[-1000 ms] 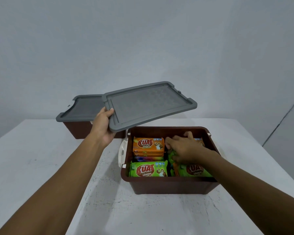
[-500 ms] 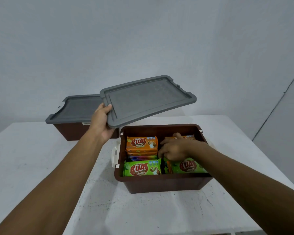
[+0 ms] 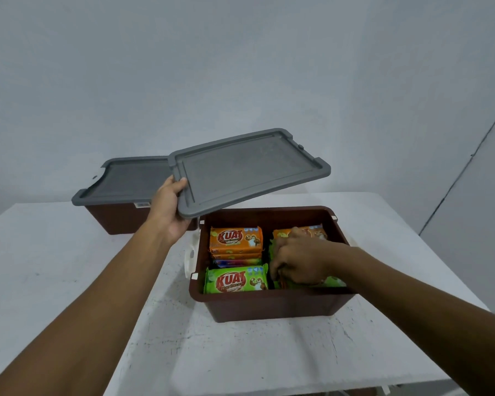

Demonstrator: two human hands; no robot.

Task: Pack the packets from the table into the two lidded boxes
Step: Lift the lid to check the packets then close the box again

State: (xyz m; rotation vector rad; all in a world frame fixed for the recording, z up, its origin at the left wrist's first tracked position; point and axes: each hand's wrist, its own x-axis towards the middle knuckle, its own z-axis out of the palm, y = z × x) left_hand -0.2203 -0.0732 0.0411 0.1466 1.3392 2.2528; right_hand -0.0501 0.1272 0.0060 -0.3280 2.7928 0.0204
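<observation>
- The left hand [image 3: 170,208] grasps the grey lid [image 3: 249,170] at its near left corner, thumb on top and fingers underneath.
- That lid is held up in the air, tilted, above the back left part of the open box [image 3: 269,307]; it does not touch the box.
- The open box is brown and stands on the white table [image 3: 55,267], to the right of the middle. A white clasp [image 3: 190,252] sits on its left side.
- The packets are inside the open box, in two columns.
- In the left column an orange packet [image 3: 236,238] lies on top of a stack at the back and a green packet [image 3: 236,281] lies at the front. The edge of a purple packet [image 3: 236,262] shows between them.
- The right hand [image 3: 297,261] is down in the right column, palm down, resting on the packets there.
- Its fingers are bent, with the tips pushed into the gap between the two columns. I can't tell whether they actually have hold of a packet.
- Behind that hand another orange packet [image 3: 312,231] peeks out, and a second green packet [image 3: 335,281] shows under the wrist.
- The second box [image 3: 112,218], also brown, stands further back on the left, with the other lid [image 3: 126,181] resting on it.
</observation>
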